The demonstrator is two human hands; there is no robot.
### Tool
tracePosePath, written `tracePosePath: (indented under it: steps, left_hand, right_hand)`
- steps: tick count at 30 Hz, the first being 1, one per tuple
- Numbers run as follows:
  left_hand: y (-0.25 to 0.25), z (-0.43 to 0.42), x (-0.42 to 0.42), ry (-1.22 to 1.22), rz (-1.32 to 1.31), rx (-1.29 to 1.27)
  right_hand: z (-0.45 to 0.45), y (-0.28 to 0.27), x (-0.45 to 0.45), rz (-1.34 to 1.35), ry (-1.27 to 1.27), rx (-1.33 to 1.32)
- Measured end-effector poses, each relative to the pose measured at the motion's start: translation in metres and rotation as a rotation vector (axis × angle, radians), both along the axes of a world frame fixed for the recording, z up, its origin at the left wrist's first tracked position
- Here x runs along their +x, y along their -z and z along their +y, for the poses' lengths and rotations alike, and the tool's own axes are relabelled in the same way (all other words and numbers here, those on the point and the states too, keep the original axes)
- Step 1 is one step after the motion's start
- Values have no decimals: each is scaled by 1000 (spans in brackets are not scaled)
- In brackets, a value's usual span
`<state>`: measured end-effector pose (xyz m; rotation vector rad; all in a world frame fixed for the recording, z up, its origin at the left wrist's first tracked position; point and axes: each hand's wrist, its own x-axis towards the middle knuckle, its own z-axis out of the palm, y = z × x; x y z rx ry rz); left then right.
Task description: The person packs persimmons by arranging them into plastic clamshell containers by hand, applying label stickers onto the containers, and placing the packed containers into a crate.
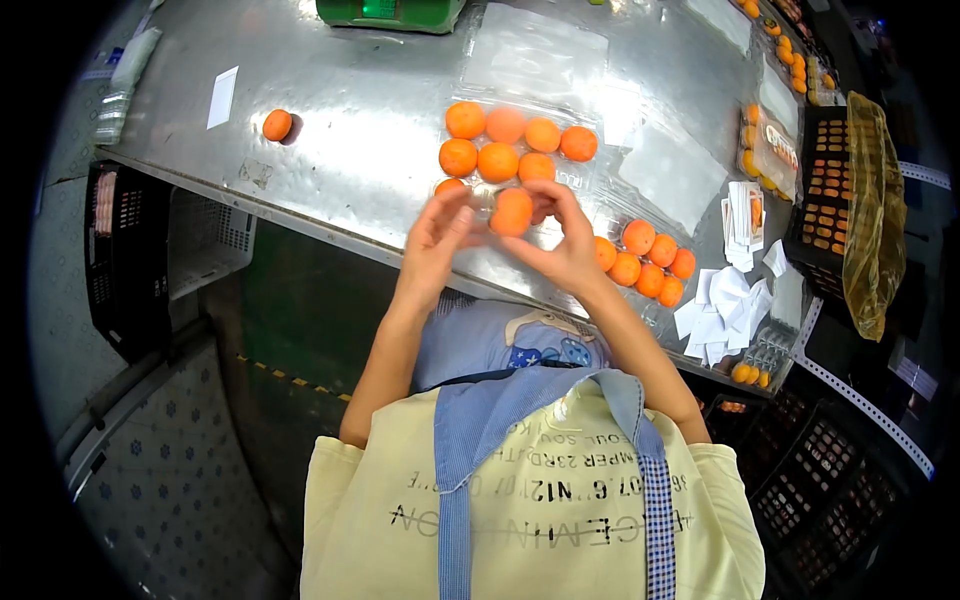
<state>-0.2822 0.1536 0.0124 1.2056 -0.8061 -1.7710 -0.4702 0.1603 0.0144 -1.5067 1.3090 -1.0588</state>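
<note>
A clear plastic tray (590,172) with several oranges set in rows lies on the metal table in front of me. At its near edge my right hand (566,243) has its thumb and fingers around an orange (512,212). My left hand (436,238) is just left of that orange, with fingers curved but apart and nothing visible in them. Another orange (450,186) in the tray is partly hidden behind the left fingers. Beside my right forearm sits a second clear tray of oranges (649,262).
A single orange (277,125) and a white card (222,98) lie on the left of the metal table (340,180). Loose white papers (728,308) and a card stack (743,222) are at right. A black crate (826,190) stands beyond. A green device (390,12) is at the back.
</note>
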Motion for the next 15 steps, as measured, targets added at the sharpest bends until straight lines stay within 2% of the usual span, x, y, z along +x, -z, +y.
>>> tracePosePath:
  steps: [3,6,13,15]
  left_hand:
    - [-30,6,-16,152,358,63]
    - [-40,9,-26,233,526,101]
    - [-44,19,-39,239,402,-42]
    - [-42,21,-41,204,319,-150]
  right_hand:
    - [11,-16,-10,-119,-9,-22]
    - [20,-26,-17,-164,-7,-45]
    - [34,-31,-30,-307,6,-27]
    - [37,-33,-28,-463,42,66]
